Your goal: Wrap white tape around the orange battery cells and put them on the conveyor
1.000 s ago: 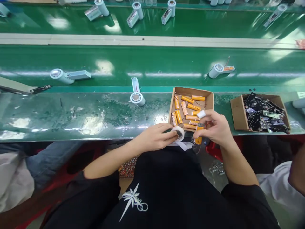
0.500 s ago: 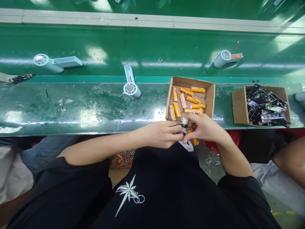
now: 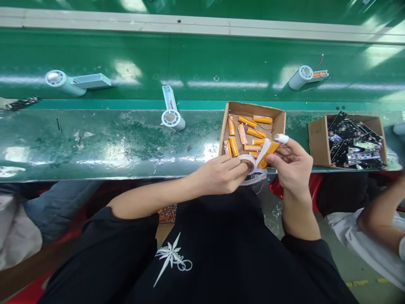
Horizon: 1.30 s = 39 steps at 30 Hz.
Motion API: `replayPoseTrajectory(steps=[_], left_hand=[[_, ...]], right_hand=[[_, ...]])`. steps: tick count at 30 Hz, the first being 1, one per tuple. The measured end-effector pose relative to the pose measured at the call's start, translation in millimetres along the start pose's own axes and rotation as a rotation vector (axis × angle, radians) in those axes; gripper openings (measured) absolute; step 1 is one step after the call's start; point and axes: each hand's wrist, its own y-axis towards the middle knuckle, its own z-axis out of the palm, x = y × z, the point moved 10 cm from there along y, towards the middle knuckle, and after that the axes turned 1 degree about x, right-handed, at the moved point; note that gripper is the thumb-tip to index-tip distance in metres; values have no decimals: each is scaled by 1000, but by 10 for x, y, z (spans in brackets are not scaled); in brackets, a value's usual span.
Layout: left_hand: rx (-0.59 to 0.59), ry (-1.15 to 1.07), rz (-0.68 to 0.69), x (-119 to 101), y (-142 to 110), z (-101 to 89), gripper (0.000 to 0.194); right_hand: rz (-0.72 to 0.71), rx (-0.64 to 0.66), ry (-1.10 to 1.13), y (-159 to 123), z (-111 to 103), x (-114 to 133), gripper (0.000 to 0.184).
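Observation:
My left hand (image 3: 223, 175) is closed around a roll of white tape (image 3: 248, 161) just below the bench edge. A strip of tape runs from the roll up to an orange battery cell (image 3: 268, 151), which my right hand (image 3: 292, 164) pinches between thumb and fingers; its index finger wears a white cot. Directly behind both hands stands an open cardboard box (image 3: 280, 122) holding several orange cells with thin wires.
A second cardboard box (image 3: 316, 143) of black circuit boards sits at the right. White cylindrical housings lie on the green belt: one (image 3: 171, 116) at the bench edge, one (image 3: 68, 81) at the left, one (image 3: 305, 76) at the right. Another person's arm (image 3: 379, 223) shows at the far right.
My right hand has lifted the orange cell up and to the right, drawing a strip of tape off the roll. My left hand stays on the roll.

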Motion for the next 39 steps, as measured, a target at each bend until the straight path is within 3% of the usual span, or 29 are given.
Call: replayPoseTrajectory(steps=[3,7,12,14,16,18,22,28,33,36,39], left_hand=[[-97,16,-106,46,74,-80,17],[-158,58,-141,52,85,-109,6],[-171,72,-348,197,3,-28,37],[-196,49,-442,229,-14,13,63],[-242,73,-502,224,-5,33,71],[-270,109,-538,222,18,59,56],[-216,96,-546,272,49,176,19],[-166,89,-423,168,50,229,18],[-115,79,-408,85,60,285,23],[-88,82,-408,66,82,274,22],[-149,123,-414,58,110,173,14]], right_hand=[[-105,-216,46,-119,-60,8,61],[-177,-334,79,-257,6,-45,57],[-294,-561,220,-348,-61,26,46],[-352,-591,232,-357,-55,111,46],[-398,-598,210,-365,-42,185,46],[-431,-600,172,-377,-42,226,49],[-455,-588,77,-367,-74,233,53],[-477,-625,-27,-379,-92,233,46],[-487,-653,-8,-408,-12,217,42],[-517,-687,-1,-455,30,189,49],[-509,-684,-20,-504,101,123,60]])
